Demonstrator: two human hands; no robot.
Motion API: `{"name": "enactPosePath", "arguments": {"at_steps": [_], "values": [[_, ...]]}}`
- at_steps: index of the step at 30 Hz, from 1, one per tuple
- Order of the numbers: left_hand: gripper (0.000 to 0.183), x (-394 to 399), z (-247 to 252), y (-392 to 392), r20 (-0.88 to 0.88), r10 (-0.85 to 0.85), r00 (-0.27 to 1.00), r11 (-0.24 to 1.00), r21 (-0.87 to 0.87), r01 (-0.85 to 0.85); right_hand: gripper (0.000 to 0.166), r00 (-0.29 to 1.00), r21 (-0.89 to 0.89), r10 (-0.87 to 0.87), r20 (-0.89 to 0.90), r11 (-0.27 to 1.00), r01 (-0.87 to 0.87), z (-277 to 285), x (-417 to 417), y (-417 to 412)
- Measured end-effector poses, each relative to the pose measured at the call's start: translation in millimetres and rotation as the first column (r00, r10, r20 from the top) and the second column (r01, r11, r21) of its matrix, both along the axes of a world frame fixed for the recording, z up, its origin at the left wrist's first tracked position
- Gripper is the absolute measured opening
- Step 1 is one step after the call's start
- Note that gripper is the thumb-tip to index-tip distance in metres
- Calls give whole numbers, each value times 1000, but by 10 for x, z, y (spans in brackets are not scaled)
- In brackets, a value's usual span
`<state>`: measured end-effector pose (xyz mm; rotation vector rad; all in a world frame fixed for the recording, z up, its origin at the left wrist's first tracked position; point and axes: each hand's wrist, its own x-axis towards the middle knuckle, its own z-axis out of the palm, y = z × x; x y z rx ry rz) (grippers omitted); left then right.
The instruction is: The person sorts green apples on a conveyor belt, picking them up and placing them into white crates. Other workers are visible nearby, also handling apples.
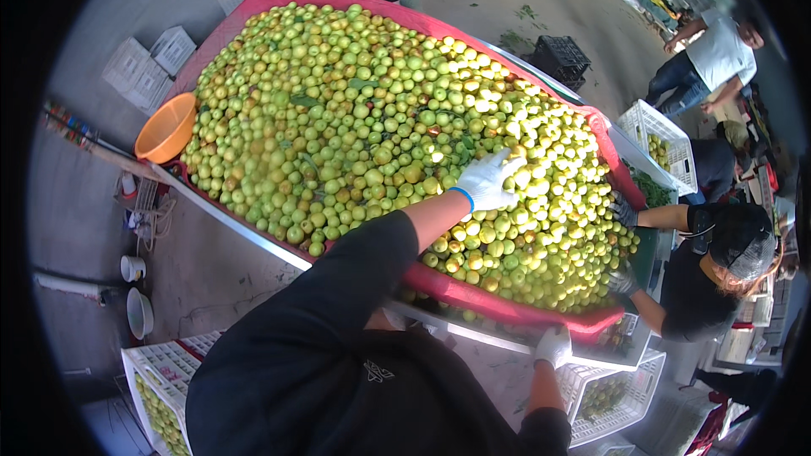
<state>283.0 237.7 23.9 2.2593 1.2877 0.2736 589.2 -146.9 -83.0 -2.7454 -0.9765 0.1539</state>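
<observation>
A big heap of small green and yellowish round fruit lies on a long table lined with red cloth. My left hand, in a white glove with a blue cuff, rests on the heap's sunlit part, fingers apart, with nothing plainly held. At the table's near edge, my right hand, also in a white glove, touches the rim beside the red cloth; its grip is unclear. A few green leaves lie among the fruit.
An orange basin sits at the table's left end. To the right, a co-worker's gloved hands touch the fruit. White plastic crates with fruit stand at lower right, lower left and upper right. Other people stand beyond.
</observation>
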Motion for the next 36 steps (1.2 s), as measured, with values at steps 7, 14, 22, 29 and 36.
{"name": "enactPosePath", "arguments": {"at_steps": [7,14,22,29,36], "values": [[69,-2145,82,22,50,333,942,794,524,-308,24,1000,66,9,-9,998,-9,-9,3,-22],[98,-4558,-42,-104,-373,782,500,624,470,-625,26,999,49,36,36,998,-38,-71,27,-17],[90,-4135,-457,278,-210,643,737,727,472,-499,30,999,68,29,44,997,-32,-183,77,-33],[83,-3016,-408,352,-85,501,861,840,288,-460,30,997,62,-39,72,998,34,-116,-586,97],[68,-1933,-196,230,-257,358,898,863,458,-213,28,999,71,-47,20,996,46,31,-1063,247]]}}
